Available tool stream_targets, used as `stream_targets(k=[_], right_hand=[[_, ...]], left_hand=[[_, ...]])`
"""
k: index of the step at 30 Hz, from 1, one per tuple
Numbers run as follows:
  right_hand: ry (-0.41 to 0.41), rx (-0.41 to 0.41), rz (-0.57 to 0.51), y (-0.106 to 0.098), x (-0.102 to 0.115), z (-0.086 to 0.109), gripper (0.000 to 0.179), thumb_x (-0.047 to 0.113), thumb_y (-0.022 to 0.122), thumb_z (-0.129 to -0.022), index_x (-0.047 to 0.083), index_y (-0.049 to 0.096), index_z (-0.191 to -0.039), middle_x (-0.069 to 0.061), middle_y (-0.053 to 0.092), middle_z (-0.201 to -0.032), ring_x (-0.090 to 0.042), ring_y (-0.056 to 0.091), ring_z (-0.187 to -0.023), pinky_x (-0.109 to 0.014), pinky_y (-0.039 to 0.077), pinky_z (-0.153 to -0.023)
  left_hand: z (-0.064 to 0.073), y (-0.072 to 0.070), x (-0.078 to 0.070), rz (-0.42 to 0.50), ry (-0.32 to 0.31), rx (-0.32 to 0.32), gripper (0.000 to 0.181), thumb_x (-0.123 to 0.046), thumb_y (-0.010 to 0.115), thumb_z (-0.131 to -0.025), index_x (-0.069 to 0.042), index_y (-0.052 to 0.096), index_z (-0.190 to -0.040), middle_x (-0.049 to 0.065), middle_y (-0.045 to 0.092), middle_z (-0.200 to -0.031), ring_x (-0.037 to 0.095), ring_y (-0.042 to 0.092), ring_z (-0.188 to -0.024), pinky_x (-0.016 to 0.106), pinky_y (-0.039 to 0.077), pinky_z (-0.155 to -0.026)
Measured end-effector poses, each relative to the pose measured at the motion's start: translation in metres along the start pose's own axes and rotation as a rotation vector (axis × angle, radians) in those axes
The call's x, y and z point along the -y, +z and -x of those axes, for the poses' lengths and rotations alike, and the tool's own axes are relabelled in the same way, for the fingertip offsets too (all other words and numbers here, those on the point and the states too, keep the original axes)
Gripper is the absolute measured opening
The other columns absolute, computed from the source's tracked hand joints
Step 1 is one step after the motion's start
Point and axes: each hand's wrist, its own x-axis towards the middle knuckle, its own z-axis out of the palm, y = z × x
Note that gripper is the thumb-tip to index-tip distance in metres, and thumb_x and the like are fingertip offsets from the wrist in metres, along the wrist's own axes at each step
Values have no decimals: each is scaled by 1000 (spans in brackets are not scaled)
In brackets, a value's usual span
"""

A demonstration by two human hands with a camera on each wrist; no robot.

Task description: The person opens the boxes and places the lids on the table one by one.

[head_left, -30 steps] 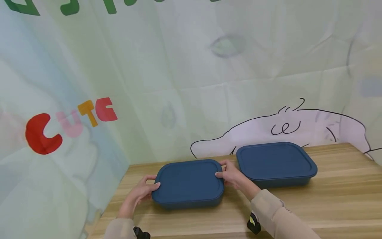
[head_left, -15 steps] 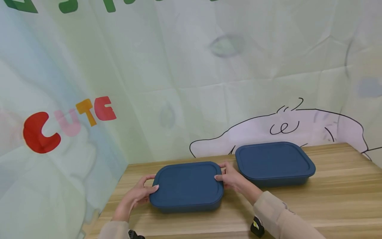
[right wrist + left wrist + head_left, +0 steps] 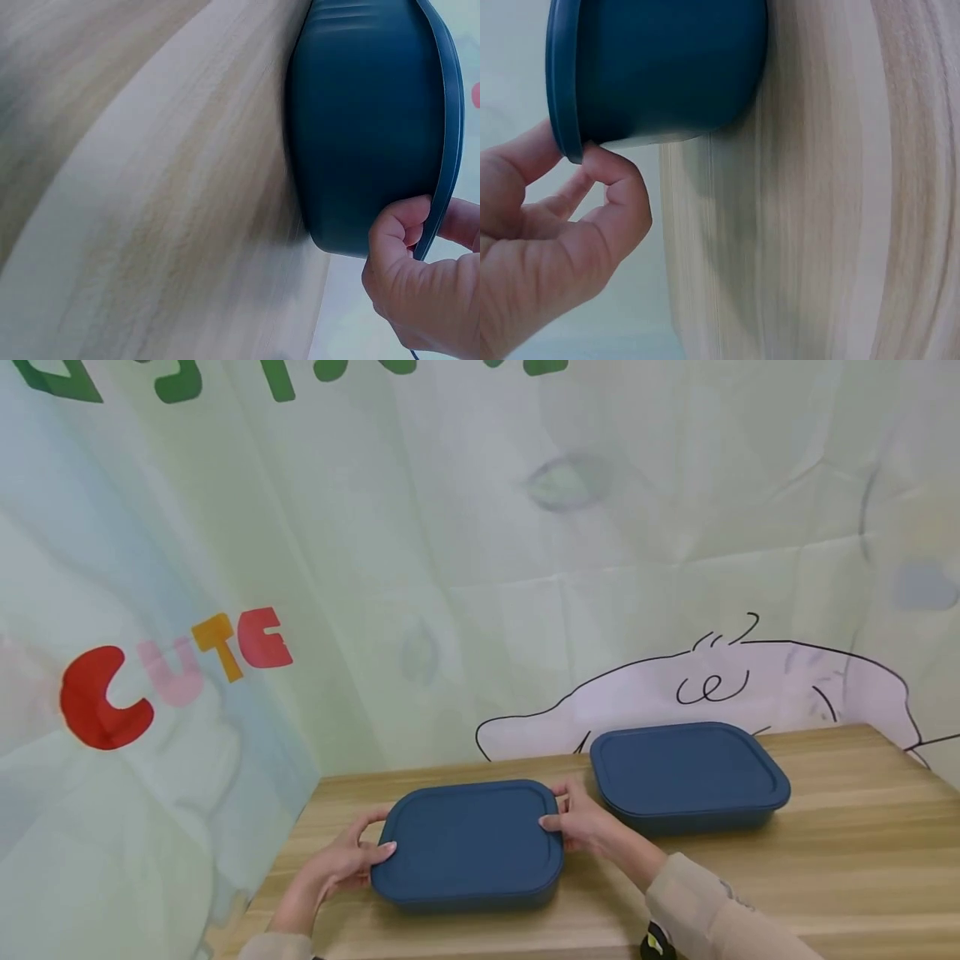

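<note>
Partly hidden, both hands [image 3: 347, 862] [image 3: 587, 821] pinch the nearer lid [image 3: 468, 839].

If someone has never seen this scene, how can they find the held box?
Find the wooden table before the backdrop lettered CUTE. In the head view, choose the left blue box, nearer the camera. The left hand and right hand grip its rim, which sets it apart from the matching box farther back.

Green letters [image 3: 277, 380] cropped above, left sleeve [image 3: 276, 947] cut off, inside of held box [image 3: 480, 902] hidden
</note>
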Motion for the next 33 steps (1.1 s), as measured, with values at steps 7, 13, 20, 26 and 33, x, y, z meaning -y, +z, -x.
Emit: stream_targets(k=[7,13,20,26,33], right_hand=[[22,15,10,-2,-1,8,43,-11,57,-85,4,32,-116,-14,44,-85,-21,56,-60,-27,47,-49],[25,16,35,-3,0,14,43,-9,59,-84,3,33,-116,-13,44,-85,-22,56,-59,-29,47,-49],[10,22,68,-2,-1,23,44,-8,60,-84,2,33,-117,-13,45,-84,-21,56,-60,-28,47,-50],[1,44,86,-1,-3,31,45,-5,61,-84,2,32,-118,-13,46,-83,-20,57,-59,-27,47,-50],[3,82,32,1,-5,38,46,-7,60,-85,2,30,-118,-13,44,-84,-20,57,-59,-27,48,-51]], left_hand=[[2,0,4,19,-15,44,71,-14,59,-93,-5,10,-143,8,62,-89,13,61,-67,26,49,-62],[5,-2,4,45,-3,109,75,-13,59,-93,-6,6,-145,11,60,-98,18,64,-78,31,52,-67],[10,-2,4,23,-4,111,78,-15,62,-91,-7,7,-146,5,55,-81,14,61,-70,27,49,-63],[17,-1,6,9,-37,99,79,-17,63,-90,-6,7,-145,3,50,-76,12,59,-66,26,47,-62],[24,-1,8,-8,-37,107,81,-19,64,-90,-5,6,-145,6,55,-84,16,61,-72,27,47,-61]])
